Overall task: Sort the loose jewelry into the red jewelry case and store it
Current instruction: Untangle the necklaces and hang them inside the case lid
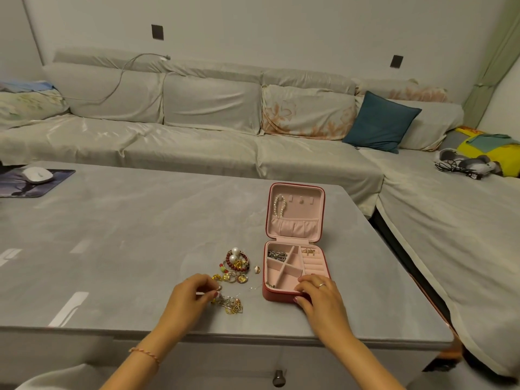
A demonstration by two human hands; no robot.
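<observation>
The red jewelry case (323,209) lies open on the grey table (140,235), its pink lid flat behind the tray. A pearl strand (279,205) hangs in the lid. A dark chain (276,254) and gold earrings (309,251) lie in the tray's compartments. Loose jewelry (235,264) is heaped left of the case: red bead bracelets, pearls, gold rings. A tangle of gold chains (233,305) lies nearer. My left hand (191,296) pinches a small piece at that tangle. My right hand (318,294) grips the case's front right corner.
A white mouse (38,175) sits on a dark mousepad (17,187) at the table's far left. A covered sofa (197,136) runs behind the table and along the right, with a teal cushion (381,122). A drawer knob (278,377) shows below the table's front edge.
</observation>
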